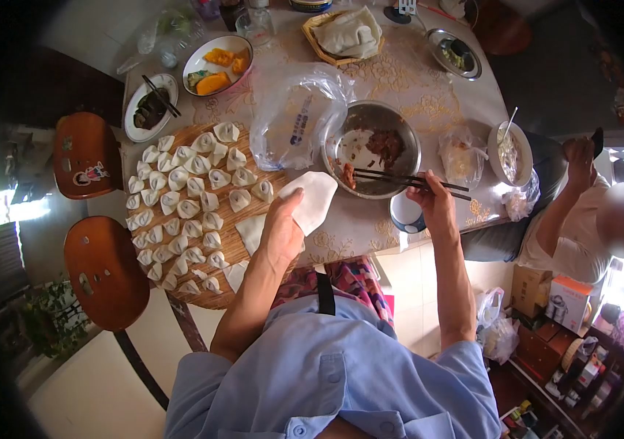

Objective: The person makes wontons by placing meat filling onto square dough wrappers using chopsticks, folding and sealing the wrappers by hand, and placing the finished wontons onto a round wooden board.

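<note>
A flat white dough wrapper (315,202) lies in my left hand (283,228), pinched by the thumb near the table's front edge. My right hand (435,199) is closed on dark chopsticks (400,180), whose tips reach into a metal bowl (412,128). At those tips, on the bowl's left side, is a small clump of meat filling (348,175); more filling (386,148) sits in the bowl. Left of my left hand, a round wooden board (253,201) bears many folded dumplings (197,164) in rows. Loose wrappers (251,233) lie on its right part.
A clear plastic bag (299,121) lies left of the bowl. A small cup (406,214) stands beneath the chopsticks. Around the back are a plate of orange food (217,66) and a basket (310,45) with white wrappers. On the right, a person (564,219) sits near a white bowl (510,154).
</note>
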A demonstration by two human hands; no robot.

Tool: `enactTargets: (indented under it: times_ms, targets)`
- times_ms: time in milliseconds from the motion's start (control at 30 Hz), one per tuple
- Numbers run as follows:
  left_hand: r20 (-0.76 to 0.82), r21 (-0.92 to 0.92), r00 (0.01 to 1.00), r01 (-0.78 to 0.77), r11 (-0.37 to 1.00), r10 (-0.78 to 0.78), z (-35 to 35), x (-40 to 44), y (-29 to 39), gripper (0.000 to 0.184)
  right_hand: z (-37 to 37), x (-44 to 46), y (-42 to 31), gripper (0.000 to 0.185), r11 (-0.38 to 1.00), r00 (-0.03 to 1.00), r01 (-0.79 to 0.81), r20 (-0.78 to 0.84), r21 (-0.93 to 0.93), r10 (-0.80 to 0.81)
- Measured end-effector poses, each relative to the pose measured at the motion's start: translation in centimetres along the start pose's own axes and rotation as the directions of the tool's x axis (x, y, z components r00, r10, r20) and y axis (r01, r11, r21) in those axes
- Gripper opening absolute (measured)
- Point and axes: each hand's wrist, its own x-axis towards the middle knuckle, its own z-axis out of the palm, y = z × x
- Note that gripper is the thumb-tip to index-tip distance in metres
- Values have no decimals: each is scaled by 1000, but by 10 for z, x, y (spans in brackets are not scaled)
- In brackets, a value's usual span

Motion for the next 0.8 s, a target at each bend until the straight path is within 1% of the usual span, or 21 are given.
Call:
enactTargets:
  times_ms: [100, 200, 300, 400, 467, 500, 533, 633, 667, 733, 800]
  targets:
    - [4, 28, 1000, -21, 999, 21, 9, 1, 3, 34, -10, 0, -1, 22, 990, 999, 26, -46, 135, -20]
    - [31, 27, 999, -21, 999, 20, 20, 1, 5, 34, -9, -4, -3, 23, 981, 995, 81, -77, 176, -68]
    - [73, 4, 997, -26, 1000, 26, 20, 12, 1, 32, -5, -14, -13, 24, 978, 990, 117, -98, 171, -102]
    - [67, 13, 998, -7, 1000, 6, 20, 24, -4, 31, -2, -23, -25, 24, 977, 985, 170, -58, 126, -164]
    - [48, -7, 999, 17, 1000, -17, 23, 29, -8, 31, 5, -32, -35, 24, 972, 979, 196, -92, 132, -185]
    - [69, -32, 997, 33, 999, -31, 25, 31, -10, 31, 10, -37, -40, 24, 969, 975, 209, -108, 135, -195]
    - [91, -55, 995, 50, 997, -45, 27, 32, -11, 31, 13, -41, -43, 24, 961, 975, 220, -81, 169, -208]
    - [148, -103, 983, 125, 987, -110, 37, 36, -11, 30, 30, -59, -52, 24, 959, 965, 262, -36, 110, -260]
    - [167, -114, 977, 154, 982, -134, 40, 36, -9, 29, 41, -69, -53, 24, 943, 945, 322, -86, 79, -315]
    - [180, -126, 972, 173, 977, -149, 48, 29, -3, 30, 58, -86, -55, 23, 896, 898, 429, -48, -113, -436]
    - [200, -136, 967, 188, 973, -159, 51, 26, 0, 31, 73, -102, -51, 21, 785, 823, 553, 35, -279, -568]
